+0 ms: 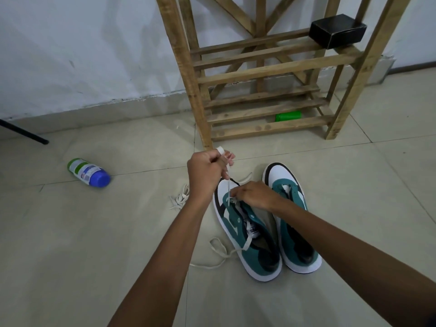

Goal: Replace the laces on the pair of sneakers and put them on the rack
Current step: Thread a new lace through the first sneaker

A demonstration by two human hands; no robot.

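Two high-top sneakers stand side by side, nearly touching, on the tiled floor [94, 244], toes toward the wooden rack [264, 74]. Both are teal and white with black trim and white soles. The left sneaker [250, 244] carries a cream lace [228, 192] threaded at the lowest eyelets only; one end trails loose on the floor at its left side. The right sneaker [297, 232] shows no lace in its eyelets.

The left hand [207, 173] is raised above the left sneaker's toe, fingers curled, pinching the lace and holding it taut upward. The right hand [253, 193] rests on the same sneaker's vamp, fingertips pinching the lace at the eyelets.

A second bundle of cream laces [180, 197] lies on the floor just left of the sneakers.

Floor: pale glossy tiles. Wall [82, 55]: white, scuffed. A black box [337, 30] sits on an upper rack shelf; a green cylinder [288, 116] lies beneath the lowest slats. A blue-capped bottle [89, 172] lies on its side, well left.
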